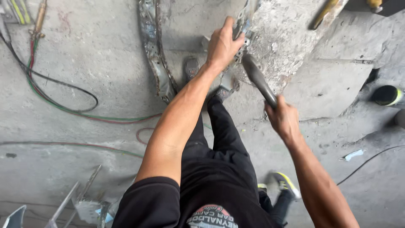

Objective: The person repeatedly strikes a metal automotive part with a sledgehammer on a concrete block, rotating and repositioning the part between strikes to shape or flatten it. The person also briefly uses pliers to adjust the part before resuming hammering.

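Head view: left hand (222, 44) is clamped on a bent metal bracket (241, 26), which is pressed against the edge of a rough concrete block (287, 38). Right hand (283, 119) is clenched round the handle of a hammer (258, 80); the dark grey shaft is angled up-left, with its far end just beside the bracket and the left hand. The hammer head is blurred, so contact with the bracket cannot be told. A curved, rusted sheet-metal strip (155, 55) is laid on the concrete floor (84, 76), left of the block. Red and green hoses (63, 107) are looped across the floor further left. A black tin with a yellow-green rim (387, 95) is seen at far right.
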The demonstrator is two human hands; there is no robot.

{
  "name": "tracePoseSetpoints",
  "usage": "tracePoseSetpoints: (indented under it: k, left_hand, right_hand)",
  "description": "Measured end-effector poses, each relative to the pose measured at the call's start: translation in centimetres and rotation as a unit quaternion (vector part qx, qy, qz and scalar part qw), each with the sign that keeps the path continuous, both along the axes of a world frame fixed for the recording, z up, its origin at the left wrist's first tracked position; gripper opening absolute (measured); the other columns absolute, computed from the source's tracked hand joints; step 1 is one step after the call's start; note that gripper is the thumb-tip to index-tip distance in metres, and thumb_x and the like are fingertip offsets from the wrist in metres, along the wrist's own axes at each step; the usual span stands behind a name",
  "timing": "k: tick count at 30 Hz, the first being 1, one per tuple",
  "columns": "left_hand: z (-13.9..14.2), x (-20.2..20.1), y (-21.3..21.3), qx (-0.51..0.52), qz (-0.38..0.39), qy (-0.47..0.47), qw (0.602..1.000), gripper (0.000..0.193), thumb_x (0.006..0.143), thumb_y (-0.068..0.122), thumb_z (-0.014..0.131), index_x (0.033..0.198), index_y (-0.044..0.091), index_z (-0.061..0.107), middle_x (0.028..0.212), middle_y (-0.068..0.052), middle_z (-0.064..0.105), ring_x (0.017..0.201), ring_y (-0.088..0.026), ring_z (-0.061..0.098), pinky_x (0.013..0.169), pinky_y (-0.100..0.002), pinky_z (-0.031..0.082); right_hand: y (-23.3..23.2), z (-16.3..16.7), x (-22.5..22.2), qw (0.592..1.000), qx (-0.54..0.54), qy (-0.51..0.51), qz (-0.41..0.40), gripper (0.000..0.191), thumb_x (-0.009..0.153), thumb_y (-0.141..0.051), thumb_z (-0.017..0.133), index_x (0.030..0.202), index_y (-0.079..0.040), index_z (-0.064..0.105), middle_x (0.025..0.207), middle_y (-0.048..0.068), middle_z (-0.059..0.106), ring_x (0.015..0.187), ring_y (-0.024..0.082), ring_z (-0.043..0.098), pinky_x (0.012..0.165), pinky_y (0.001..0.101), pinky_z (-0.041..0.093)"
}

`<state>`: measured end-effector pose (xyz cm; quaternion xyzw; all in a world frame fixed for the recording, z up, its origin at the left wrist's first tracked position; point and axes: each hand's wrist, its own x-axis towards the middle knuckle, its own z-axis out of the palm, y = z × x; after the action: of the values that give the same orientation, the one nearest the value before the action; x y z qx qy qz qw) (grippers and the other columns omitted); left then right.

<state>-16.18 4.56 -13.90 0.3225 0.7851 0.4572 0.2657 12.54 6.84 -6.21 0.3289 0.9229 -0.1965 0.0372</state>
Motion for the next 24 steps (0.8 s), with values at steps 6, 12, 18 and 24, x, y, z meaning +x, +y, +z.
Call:
tracePoseSetpoints:
  k: [6, 12, 18, 24]
  left_hand:
    - [-1.3, -0.4, 0.0, -0.006, -0.036, -0.090, 0.995, 0.026, 0.094, 0.020, 0.071, 0.110, 0.008, 0.055, 0.066, -0.006, 0.066, 0.050, -0.020, 0.064, 0.043, -0.041, 0.052]
    - [-2.8, 0.3, -0.4, 0.004, -0.016, -0.023, 1.000, 0.029, 0.091, 0.020, 0.074, 0.105, 0.008, 0.052, 0.072, -0.006, 0.071, 0.057, -0.021, 0.070, 0.045, -0.039, 0.056]
    - [-3.0, 0.5, -0.9, 0.012, -0.016, -0.001, 1.000, 0.033, 0.087, 0.019, 0.077, 0.106, 0.007, 0.053, 0.073, -0.011, 0.075, 0.062, -0.024, 0.075, 0.053, -0.040, 0.056]
    - [-2.5, -0.5, -0.2, 0.009, -0.016, -0.008, 1.000, 0.033, 0.091, 0.020, 0.074, 0.114, 0.006, 0.055, 0.071, -0.011, 0.072, 0.058, -0.024, 0.073, 0.051, -0.039, 0.055]
  right_hand:
    - [-2.8, 5.2, -1.3, 0.963, -0.175, 0.036, -0.202, 0.028, 0.100, -0.023, 0.070, 0.096, 0.000, 0.057, 0.060, 0.017, 0.057, 0.049, 0.030, 0.058, 0.050, 0.0414, 0.047]
    - [-2.2, 4.0, 2.6, 0.966, -0.119, 0.172, -0.148, 0.027, 0.106, -0.023, 0.066, 0.095, -0.003, 0.052, 0.066, 0.016, 0.060, 0.054, 0.028, 0.063, 0.052, 0.0362, 0.050]
    - [-1.9, -2.8, 1.2, 0.992, -0.083, -0.035, -0.083, 0.030, 0.102, -0.026, 0.071, 0.096, 0.000, 0.058, 0.065, 0.020, 0.058, 0.057, 0.037, 0.060, 0.052, 0.0436, 0.047]
    - [-1.2, 4.5, -0.2, 0.964, -0.163, 0.092, -0.187, 0.032, 0.103, -0.024, 0.068, 0.089, 0.000, 0.053, 0.060, 0.013, 0.057, 0.051, 0.026, 0.057, 0.049, 0.0384, 0.045]
